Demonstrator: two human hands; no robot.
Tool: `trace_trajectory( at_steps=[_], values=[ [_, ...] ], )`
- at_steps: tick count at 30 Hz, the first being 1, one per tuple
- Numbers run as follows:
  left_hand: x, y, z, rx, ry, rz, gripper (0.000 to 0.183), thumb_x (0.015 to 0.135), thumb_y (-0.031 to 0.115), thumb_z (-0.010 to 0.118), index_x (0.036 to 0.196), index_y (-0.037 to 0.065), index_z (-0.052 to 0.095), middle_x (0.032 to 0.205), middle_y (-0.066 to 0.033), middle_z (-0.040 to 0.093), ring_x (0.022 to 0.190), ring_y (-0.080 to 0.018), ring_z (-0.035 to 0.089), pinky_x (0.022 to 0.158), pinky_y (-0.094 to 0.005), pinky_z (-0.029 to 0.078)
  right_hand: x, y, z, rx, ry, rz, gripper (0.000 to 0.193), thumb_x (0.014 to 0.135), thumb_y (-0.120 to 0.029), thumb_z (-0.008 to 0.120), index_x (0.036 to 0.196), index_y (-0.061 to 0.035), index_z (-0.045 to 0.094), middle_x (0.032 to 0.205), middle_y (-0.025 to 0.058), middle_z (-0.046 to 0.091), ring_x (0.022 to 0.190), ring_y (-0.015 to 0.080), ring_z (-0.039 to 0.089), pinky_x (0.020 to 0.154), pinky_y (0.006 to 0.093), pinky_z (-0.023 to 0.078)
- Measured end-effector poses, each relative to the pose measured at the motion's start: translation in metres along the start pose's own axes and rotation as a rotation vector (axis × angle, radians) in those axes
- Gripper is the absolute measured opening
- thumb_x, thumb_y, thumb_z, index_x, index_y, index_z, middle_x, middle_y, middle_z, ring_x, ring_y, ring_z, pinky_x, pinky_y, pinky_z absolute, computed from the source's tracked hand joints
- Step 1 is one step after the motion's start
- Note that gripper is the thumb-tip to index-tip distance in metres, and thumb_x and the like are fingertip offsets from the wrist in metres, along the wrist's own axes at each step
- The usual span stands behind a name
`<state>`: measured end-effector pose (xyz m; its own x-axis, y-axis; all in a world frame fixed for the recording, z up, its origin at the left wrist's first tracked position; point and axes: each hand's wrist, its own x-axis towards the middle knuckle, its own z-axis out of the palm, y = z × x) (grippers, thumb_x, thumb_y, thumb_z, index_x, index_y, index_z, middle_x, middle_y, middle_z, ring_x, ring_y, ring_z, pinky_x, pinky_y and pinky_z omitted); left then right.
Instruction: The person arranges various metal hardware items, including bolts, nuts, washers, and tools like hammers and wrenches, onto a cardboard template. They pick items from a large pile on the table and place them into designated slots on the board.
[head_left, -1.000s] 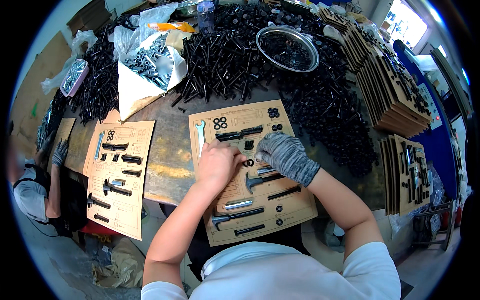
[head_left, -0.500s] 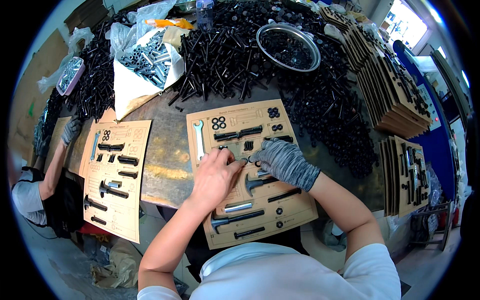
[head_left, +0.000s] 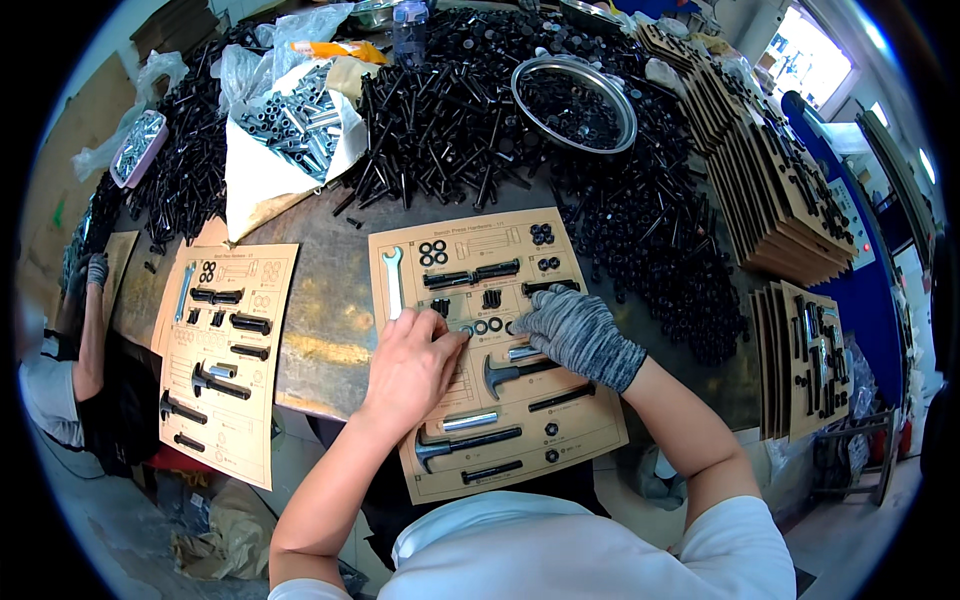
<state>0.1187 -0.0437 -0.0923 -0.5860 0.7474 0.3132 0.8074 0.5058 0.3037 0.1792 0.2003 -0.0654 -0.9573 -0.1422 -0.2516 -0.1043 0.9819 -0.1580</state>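
The bare left hand (head_left: 412, 362) leans over the middle of a brown card (head_left: 595, 430), its fingers bent down so the tips meet the left end of a short row of dark rings (head_left: 494, 324); whether it grasps one I cannot tell. The grey-gloved right hand (head_left: 580, 330) curls its fingers at the other end of that row, and its grip is hidden too. The rings lie side by side on the card, between the two hands.

Just above the left hand, a pale wrench (head_left: 394, 283) runs along the card's left side. Nearer the person are a silver tube (head_left: 470, 421) and, below it, a black hammer-shaped piece (head_left: 478, 443). The card lies partly on the worktop (head_left: 330, 345), its lower part reaching past the near edge. A second card (head_left: 255, 462), also bearing hardware, is to the left. Behind, black bolts (head_left: 440, 120) are heaped between a white bag (head_left: 265, 185) of silver sleeves (head_left: 300, 115) and a round metal bowl (head_left: 598, 150); stacked cards (head_left: 770, 240) stand at the right
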Motion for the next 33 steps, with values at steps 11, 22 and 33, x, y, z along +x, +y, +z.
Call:
trace_trajectory(
  at_steps=[11,22,33],
  values=[
    [0.000,-0.008,0.009,-0.004,0.026,0.006,0.019,0.087,0.012,0.071,0.106,0.010,0.077,0.096,-0.0067,0.059,0.095,-0.0266,0.055,0.085,-0.0385,0.047,0.008,0.002,0.012,0.013,0.100,-0.011,0.027,0.094,-0.031,0.066,0.118,-0.0220,0.074,0.112,0.0092,0.067,0.106,0.0257,0.064,0.094,0.0400,0.053],
    [0.014,-0.002,-0.003,-0.145,0.209,-0.188,0.018,0.089,0.005,0.068,0.107,0.005,0.073,0.090,-0.0101,0.061,0.090,-0.0297,0.057,0.081,-0.0393,0.048,0.089,0.145,-0.156,0.219,0.998,0.325,0.040,0.093,-0.038,0.071,0.122,-0.0094,0.069,0.108,0.0145,0.073,0.100,0.0306,0.070,0.091,0.0401,0.054],
    [0.044,-0.041,-0.004,-0.210,0.308,-0.262,0.014,0.090,0.001,0.065,0.102,0.002,0.073,0.085,-0.0117,0.060,0.082,-0.0283,0.058,0.076,-0.0380,0.049,0.121,0.156,-0.033,-0.336,0.555,0.374,0.022,0.090,-0.015,0.060,0.108,-0.0131,0.073,0.117,0.0109,0.068,0.106,0.0298,0.064,0.085,0.0423,0.055]
  ],
)
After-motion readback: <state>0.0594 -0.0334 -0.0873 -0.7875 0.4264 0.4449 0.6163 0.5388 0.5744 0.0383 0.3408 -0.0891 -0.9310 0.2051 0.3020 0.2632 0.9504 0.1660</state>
